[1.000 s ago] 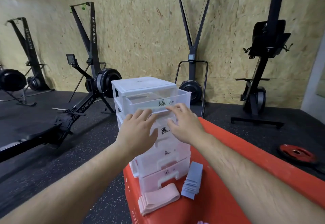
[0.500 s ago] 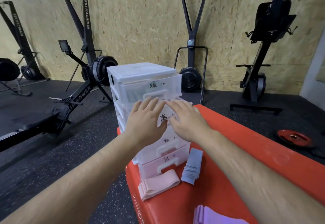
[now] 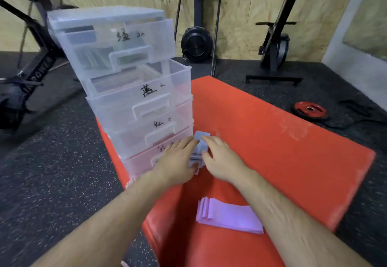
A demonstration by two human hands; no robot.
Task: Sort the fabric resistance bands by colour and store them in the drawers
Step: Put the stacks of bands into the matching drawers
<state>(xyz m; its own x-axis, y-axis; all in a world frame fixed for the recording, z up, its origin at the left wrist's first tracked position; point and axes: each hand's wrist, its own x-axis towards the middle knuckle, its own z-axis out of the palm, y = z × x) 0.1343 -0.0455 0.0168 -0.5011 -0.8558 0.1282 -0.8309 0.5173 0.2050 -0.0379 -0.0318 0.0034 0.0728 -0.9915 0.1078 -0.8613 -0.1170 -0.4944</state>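
The stack of grey-blue bands [image 3: 200, 141] lies at the centre of the frame on the red mat [image 3: 272, 141], just beside the lowest drawer; the bands are flat, folded and piled one on another. The left hand [image 3: 176, 160] lays almost straight fingers against the left side of the stack. The right hand [image 3: 222, 162] has the stack between its thumb and gently curved fingers. A second pile, the purple bands [image 3: 228, 216], lies lower in the frame between the forearms. The clear plastic drawer unit [image 3: 104, 15] stands in the upper left. Its top drawer [image 3: 146, 36] contains green bands [image 3: 94, 57]. The second drawer [image 3: 180, 78] is pulled out; its content I cannot tell. The bottom drawer [image 3: 142, 162] looks pinkish.
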